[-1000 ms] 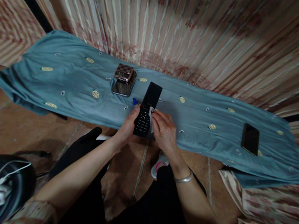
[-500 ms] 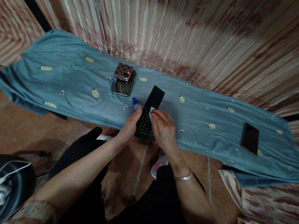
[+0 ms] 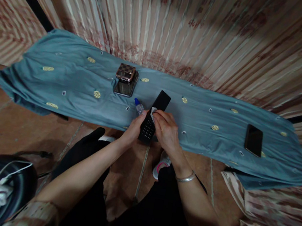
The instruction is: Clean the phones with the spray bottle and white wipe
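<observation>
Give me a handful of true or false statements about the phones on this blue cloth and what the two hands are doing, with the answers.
1. The left hand holds the keypad phone. True.
2. The right hand presses a white wipe against that phone. True.
3. A smartphone lies on the floor. False: it lies on the blue cloth, off to the right, away from both hands.
4. The small bottle has a red cap. False: the cap is blue, and the bottle lies on the cloth just beside the left hand.
5. A checkered flip phone stands open on the cloth behind the hands. True.
</observation>
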Motion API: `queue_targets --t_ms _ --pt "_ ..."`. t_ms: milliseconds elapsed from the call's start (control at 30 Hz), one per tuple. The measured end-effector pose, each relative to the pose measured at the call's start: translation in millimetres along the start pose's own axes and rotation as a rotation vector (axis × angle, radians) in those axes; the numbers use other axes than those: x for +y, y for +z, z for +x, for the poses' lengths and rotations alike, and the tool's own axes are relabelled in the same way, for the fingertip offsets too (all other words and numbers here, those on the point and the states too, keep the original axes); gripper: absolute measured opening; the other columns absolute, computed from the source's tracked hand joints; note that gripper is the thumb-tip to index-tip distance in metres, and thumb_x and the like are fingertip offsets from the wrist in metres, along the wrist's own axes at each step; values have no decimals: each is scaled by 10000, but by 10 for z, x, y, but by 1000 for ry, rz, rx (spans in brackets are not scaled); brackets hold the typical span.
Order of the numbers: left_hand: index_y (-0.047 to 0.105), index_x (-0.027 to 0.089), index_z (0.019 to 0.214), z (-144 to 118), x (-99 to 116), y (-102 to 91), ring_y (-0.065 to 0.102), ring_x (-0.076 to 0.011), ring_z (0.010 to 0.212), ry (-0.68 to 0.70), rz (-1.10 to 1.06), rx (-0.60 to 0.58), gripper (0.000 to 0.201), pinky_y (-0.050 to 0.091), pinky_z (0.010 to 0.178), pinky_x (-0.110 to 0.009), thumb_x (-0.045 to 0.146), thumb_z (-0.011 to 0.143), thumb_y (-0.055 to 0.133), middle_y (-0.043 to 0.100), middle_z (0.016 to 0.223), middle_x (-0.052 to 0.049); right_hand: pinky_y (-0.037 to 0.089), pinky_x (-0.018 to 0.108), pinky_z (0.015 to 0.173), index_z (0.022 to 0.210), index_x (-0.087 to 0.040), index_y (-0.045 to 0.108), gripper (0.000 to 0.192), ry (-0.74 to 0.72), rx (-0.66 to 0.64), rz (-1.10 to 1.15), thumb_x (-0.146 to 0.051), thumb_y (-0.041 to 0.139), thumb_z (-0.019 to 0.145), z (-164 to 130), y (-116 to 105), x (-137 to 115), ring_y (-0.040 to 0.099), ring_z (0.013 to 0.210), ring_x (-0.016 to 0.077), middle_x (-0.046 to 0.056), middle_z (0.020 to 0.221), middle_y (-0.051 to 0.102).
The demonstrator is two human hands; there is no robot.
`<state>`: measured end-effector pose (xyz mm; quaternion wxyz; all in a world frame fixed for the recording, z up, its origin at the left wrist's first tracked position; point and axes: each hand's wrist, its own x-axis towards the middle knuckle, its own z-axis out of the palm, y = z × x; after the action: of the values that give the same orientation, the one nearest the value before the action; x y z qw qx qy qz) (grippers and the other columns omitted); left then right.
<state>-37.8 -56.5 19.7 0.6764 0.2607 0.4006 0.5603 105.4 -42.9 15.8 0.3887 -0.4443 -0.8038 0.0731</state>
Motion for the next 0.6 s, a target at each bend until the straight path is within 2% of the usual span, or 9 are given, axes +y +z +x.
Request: queue_targets --t_ms 200,400,600 --pt "785 196 1030 -43 84 68 669 -269 1298 -82 -79 -21 376 525 1121 -382 526 1013 605 798 1110 -62 593 441 1043 1221 -232 788 372 -37 -26 -15 -281 435 1116 -11 -17 -22 701 1101 253 108 1239 771" --pt "757 170 1027 -13 95 20 712 -235 1190 -116 -119 -10 409 552 1073 -362 556 1001 625 786 1055 -57 602 469 1052 1288 -240 768 379 -81 -104 8 -214 444 1094 -38 -16 -103 696 1143 261 116 1284 760" --pt "754 160 1027 5 124 25 741 -229 1102 -119 -156 21 441 575 976 -321 581 995 624 787 959 -58 613 458 1049 1304 -221 762 397 -109 -117 13 -172 436 1084 -94 -6 -231 690 1136 264 123 1292 758"
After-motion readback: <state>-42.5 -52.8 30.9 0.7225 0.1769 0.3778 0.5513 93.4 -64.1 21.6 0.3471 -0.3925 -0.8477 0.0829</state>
